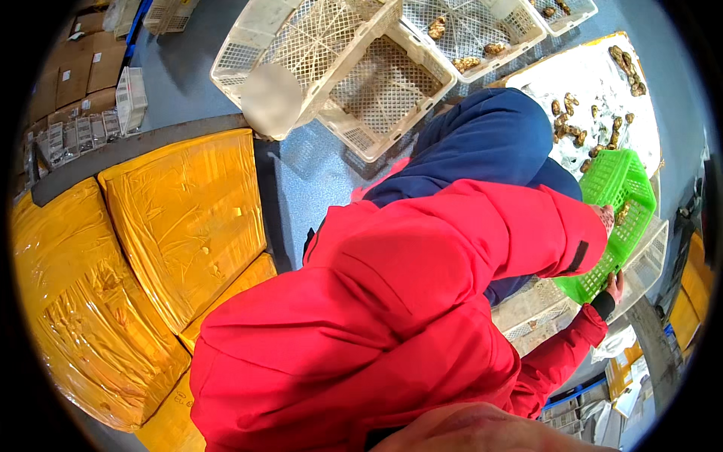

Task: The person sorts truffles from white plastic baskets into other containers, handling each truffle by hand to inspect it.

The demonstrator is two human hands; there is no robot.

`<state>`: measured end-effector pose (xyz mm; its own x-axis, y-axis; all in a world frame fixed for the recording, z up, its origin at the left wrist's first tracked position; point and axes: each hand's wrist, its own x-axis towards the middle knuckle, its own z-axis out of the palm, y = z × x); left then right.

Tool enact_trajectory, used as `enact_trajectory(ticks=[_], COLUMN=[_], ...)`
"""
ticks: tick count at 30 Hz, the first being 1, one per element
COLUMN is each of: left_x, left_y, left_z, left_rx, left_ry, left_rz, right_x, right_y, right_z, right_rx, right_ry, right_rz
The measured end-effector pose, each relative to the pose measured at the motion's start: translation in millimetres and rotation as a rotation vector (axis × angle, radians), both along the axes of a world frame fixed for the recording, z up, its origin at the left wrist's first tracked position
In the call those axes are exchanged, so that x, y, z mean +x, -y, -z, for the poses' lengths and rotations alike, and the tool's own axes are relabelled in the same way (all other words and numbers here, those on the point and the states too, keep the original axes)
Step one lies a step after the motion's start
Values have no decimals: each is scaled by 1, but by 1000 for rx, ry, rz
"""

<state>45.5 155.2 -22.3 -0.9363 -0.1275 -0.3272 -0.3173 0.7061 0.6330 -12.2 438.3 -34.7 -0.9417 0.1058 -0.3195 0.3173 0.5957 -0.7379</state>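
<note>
A green plastic mesh basket (605, 178) lies tilted before me on the right, its open side turned partly towards the camera. My left hand (606, 219) grips its near side; the red sleeve hides part of the wrist. At the lower end, my right hand (615, 286) holds the rim with bent fingers. One brown lumpy piece (623, 213) lies inside the basket. Beyond the basket, more knobby brown pieces (566, 129) are scattered over a white sheet (542, 93), several of them close to the basket's upper end. Exactly what they are, I cannot tell.
Pale plastic crates (418, 121) stand at the top, some overlapping; one crate (480, 34) holds a few brown pieces. Another pale crate (649, 254) is under and beside the green basket. Large yellow-wrapped boxes (186, 220) are stacked behind me, and cardboard boxes (85, 68) line the far left.
</note>
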Motion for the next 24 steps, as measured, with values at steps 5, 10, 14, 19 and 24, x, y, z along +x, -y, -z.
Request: enact_trajectory(ticks=[5,10,14,19,24], left_x=[10,14,14,17,17], left_y=[16,25,32,44,43], left_z=[-9,-13,-17,-33,-36], left_rx=[148,209,238,316,389], left_ry=[39,74,112,167,165], left_rz=[15,-4,14,36,-152], right_x=[15,25,17,6,-1], right_y=[-1,9,9,17,11], right_z=[7,3,2,-4,0], right_rx=[148,-2,-52,56,10], right_ry=[-1,64,32,131,187], right_rz=[19,122,114,175,139])
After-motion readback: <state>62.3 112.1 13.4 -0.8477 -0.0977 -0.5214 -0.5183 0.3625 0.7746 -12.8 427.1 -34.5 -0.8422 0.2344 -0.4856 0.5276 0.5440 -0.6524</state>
